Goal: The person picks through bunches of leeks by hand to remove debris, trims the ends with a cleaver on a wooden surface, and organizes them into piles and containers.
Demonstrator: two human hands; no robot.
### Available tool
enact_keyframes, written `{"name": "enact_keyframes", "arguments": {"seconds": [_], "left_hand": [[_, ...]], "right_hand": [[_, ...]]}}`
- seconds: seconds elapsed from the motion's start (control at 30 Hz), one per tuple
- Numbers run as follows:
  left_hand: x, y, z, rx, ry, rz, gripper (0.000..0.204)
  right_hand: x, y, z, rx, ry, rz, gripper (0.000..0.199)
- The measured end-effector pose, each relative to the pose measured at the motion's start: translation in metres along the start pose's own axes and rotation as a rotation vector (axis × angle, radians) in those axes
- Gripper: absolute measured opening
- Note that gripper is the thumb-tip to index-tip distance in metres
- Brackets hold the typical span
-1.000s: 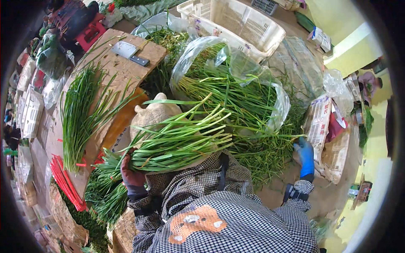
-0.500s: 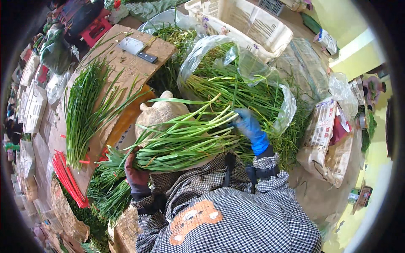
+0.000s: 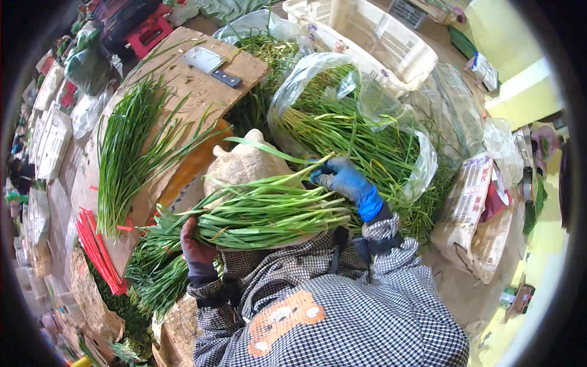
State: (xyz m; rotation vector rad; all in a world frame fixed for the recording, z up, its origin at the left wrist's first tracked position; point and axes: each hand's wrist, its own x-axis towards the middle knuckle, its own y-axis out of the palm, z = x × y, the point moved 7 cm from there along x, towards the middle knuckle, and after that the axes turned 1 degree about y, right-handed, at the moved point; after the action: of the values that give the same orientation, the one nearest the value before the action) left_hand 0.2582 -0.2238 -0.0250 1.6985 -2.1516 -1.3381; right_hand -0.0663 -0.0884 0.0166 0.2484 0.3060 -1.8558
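Head view: both gloved hands, left hand and right hand, grip chive bundle (lying crosswise).

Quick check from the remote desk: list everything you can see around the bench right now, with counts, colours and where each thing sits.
Bundle of green stalks: one, green, across the lap, held by both hands.
Laid-out greens: one spread, green, on the wooden board.
Wooden board: one, brown, upper left.
Cleaver: one, steel blade with dark handle, far end of the board.
Clear bag of greens: one, open, upper centre.
Plastic crate: one, white, top.
Red ties: a bunch, red, left of the board.
Tan sack: one, behind the bundle.
Left hand: dark glove, grips the bundle's root end.
Right hand: blue glove, on the bundle's leafy end.
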Motion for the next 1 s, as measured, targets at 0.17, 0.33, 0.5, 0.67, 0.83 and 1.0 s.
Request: {"name": "enact_keyframes", "arguments": {"seconds": [0.17,0.33,0.5,0.67,0.83,1.0], "left_hand": [[-0.003,-0.009,0.000,0.021,-0.025,0.002,0.029],[-0.003,-0.008,-0.001,0.062,0.037,0.016,0.027],[-0.001,-0.010,0.001,0.046,0.004,-0.018,0.027],[0.001,-0.007,-0.002,0.097,0.015,0.050,0.029],[-0.003,-0.018,-0.005,-0.015,0.021,-0.015,0.030],[-0.007,-0.009,-0.004,-0.016,0.014,0.035,0.031]], "right_hand": [[-0.014,-0.026,-0.012,0.086,-0.217,-0.398,0.015],[-0.075,-0.128,-0.020,0.075,-0.275,-0.752,0.018],[-0.114,-0.139,0.008,-0.714,-0.220,-0.700,0.028],[-0.044,-0.023,0.065,-0.661,-0.443,-0.271,0.036],[-0.033,0.004,0.047,-0.434,-0.345,-0.247,0.013],[-0.070,-0.070,0.026,-0.393,-0.338,-0.508,0.007]]}}
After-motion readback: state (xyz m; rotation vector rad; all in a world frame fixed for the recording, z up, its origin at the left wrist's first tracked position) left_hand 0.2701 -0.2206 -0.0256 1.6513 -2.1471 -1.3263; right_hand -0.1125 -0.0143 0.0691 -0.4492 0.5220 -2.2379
